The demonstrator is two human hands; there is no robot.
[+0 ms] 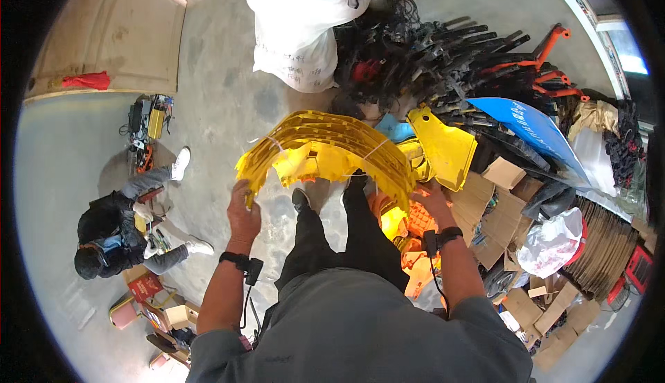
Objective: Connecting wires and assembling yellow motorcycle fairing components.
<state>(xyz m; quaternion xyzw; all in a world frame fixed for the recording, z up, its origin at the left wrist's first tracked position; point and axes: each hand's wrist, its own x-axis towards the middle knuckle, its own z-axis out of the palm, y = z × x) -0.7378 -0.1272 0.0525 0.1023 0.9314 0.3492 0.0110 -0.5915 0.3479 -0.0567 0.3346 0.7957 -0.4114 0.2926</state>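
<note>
A bundle of nested, curved yellow plastic panels (325, 128) arches in front of my legs, held up between both hands. Thin white ties (377, 149) loop around the stack. My left hand (244, 215) is closed on the bundle's left end, with some fingers behind the plastic. At the other end, my right hand (436, 204) grips the panels, its fingertips partly hidden. Just beyond the right hand stand more yellow plastic pieces (447, 147). Orange plastic parts (419, 272) lie on the floor beside my right leg.
White sacks (298, 29) stand ahead, next to a heap of black metal and cable parts (429, 64). Flattened cardboard (502, 220) and a blue board (530, 133) crowd the right. At left a person (111, 230) sits low with tools near their hands.
</note>
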